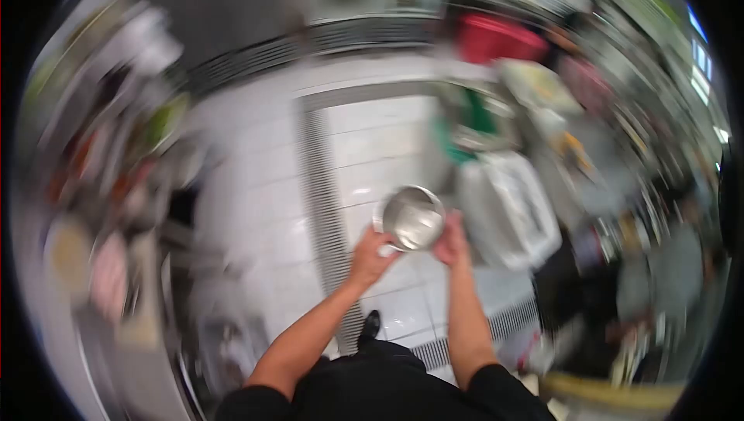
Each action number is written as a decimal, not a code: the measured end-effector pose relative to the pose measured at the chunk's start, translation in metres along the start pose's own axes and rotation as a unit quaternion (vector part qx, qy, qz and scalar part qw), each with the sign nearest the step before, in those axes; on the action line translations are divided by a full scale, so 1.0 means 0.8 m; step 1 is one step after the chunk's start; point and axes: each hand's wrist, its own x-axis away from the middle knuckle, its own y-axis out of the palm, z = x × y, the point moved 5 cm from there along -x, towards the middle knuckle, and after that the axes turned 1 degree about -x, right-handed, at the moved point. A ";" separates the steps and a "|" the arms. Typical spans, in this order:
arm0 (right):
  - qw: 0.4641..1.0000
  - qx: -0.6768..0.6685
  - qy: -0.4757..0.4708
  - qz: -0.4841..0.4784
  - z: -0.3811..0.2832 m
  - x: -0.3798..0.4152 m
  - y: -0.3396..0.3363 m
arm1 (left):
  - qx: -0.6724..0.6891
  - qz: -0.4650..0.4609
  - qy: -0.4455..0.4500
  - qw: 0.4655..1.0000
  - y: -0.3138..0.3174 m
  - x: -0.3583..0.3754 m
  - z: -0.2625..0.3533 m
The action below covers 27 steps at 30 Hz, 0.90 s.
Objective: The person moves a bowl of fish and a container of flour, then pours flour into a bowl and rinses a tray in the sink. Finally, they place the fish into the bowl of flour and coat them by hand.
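A round metal bowl [414, 219] is held out in front of my body, above the tiled floor. Its shiny inside faces up at me, and I make out no contents. My left hand [372, 255] grips the bowl's lower left rim, thumb and fingers closed on it. On the opposite side, my right hand [452, 241] holds the right edge. The fingers under the bowl are hidden, and motion blurs both hands a little.
White bins with liners [508, 208] stand close on my right, beside a cluttered counter. A red tub [500, 37] sits farther back. Along the left runs another counter with blurred items. A drain grate [322, 181] crosses the white floor. One black shoe [372, 324] shows below.
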 end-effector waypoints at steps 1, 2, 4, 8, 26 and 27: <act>0.994 0.074 0.076 0.033 0.039 -0.024 -0.041 | -0.039 0.006 -0.073 0.997 -0.045 0.031 -0.023; 0.974 0.140 0.067 0.165 0.060 -0.027 -0.039 | -0.038 0.041 -0.081 0.995 -0.094 0.068 -0.040; 0.948 0.208 0.122 0.205 0.119 -0.044 -0.089 | -0.065 0.135 -0.127 0.981 -0.205 0.164 -0.071; 0.882 0.353 0.228 0.212 0.215 -0.009 -0.110 | -0.123 0.280 -0.227 0.925 -0.370 0.392 -0.128; 0.726 0.600 0.330 0.064 0.371 0.073 0.242 | -0.304 0.697 -0.487 0.430 -0.956 0.915 -0.291; 0.718 0.612 0.328 0.051 0.375 0.070 0.246 | -0.327 0.686 -0.466 0.453 -0.973 0.917 -0.310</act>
